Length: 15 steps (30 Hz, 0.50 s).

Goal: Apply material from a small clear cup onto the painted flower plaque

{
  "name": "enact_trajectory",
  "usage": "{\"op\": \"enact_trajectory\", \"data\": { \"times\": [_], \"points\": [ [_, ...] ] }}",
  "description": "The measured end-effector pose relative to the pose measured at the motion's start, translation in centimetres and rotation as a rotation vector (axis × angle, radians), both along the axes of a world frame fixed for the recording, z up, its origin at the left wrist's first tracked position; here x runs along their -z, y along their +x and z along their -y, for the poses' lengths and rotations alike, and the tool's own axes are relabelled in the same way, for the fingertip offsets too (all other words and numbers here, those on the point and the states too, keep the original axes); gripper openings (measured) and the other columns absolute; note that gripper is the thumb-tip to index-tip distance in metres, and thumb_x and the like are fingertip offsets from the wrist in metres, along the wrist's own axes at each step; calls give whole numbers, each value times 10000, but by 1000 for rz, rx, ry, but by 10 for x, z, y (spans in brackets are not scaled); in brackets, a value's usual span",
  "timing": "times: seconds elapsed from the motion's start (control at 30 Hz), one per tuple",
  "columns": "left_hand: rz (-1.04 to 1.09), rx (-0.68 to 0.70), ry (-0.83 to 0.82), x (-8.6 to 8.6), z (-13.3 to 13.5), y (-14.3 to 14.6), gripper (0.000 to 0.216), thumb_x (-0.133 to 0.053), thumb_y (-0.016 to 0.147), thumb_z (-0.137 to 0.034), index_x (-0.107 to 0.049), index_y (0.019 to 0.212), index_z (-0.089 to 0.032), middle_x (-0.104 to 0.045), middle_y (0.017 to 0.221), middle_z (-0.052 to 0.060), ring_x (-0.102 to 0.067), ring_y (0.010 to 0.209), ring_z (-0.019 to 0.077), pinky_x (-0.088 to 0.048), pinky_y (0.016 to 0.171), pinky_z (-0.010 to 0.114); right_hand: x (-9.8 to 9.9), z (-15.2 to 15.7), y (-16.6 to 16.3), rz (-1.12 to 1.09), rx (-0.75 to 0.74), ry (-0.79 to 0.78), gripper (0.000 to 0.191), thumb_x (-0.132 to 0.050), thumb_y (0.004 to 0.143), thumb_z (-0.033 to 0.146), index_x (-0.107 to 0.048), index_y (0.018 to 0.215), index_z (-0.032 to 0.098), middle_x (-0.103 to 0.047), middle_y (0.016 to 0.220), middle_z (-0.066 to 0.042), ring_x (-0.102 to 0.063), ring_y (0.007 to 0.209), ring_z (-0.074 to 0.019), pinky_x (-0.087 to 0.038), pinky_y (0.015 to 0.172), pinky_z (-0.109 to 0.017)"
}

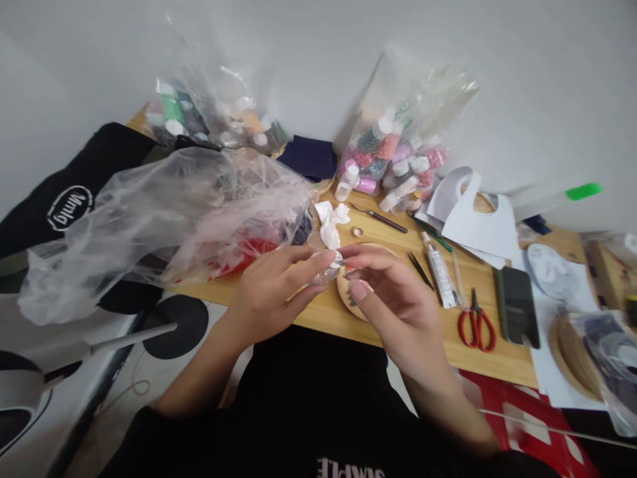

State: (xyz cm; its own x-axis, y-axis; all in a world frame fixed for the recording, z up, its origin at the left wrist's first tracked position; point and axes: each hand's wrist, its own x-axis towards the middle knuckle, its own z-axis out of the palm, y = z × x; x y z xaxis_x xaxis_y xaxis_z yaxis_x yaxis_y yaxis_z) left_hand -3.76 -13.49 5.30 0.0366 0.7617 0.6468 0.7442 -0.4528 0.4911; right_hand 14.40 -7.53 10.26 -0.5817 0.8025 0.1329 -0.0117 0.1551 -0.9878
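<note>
Over the table's front edge, my left hand (pixel 279 289) grips a small clear plastic container (pixel 326 267) between thumb and fingers, with something whitish at its top. Close against it on the right is my right hand (pixel 398 292), its fingers curled and thumb bent toward them. Whatever is between those fingertips is too small to make out. Partly hidden beneath my right hand lies a round wooden piece (pixel 347 302) with coloured marks on it. Just beyond the container are crumpled white tissue (pixel 329 229) and a small ring-shaped item (pixel 357 232).
Red-handled scissors (pixel 476 325), a white tube (pixel 440 272), black tweezers (pixel 421 271), a dark-handled tool (pixel 385 220) and a phone (pixel 518 307) lie to the right. Bags of small bottles (pixel 383 146) stand at the back. A large clear plastic bag (pixel 164 212) covers the left side.
</note>
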Motion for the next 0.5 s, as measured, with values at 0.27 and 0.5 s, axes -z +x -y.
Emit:
{"op": "enact_trajectory", "data": {
  "times": [0.27, 0.5],
  "points": [
    [151, 165, -102, -8, 3, -1, 655, -654, 872, -206, -390, 1461, -311, -679, 1184, 37, -664, 1047, 174, -565, 870, 301, -6, -14, 5, 80, -3, 283, 264, -602, 896, 105, -675, 1084, 277, -652, 1168, -24, -585, 1169, -176, -470, 1030, -382],
    [384, 386, -245, -12, 5, -3, 712, -695, 843, -243, -378, 1472, -346, -606, 1385, 61, -679, 1106, 202, -575, 932, 327, -18, -36, 7, 46, -184, 364, 206, -648, 866, 104, -710, 1006, 242, -707, 1002, -27, -661, 986, -169, -541, 867, -343]
  ]
}}
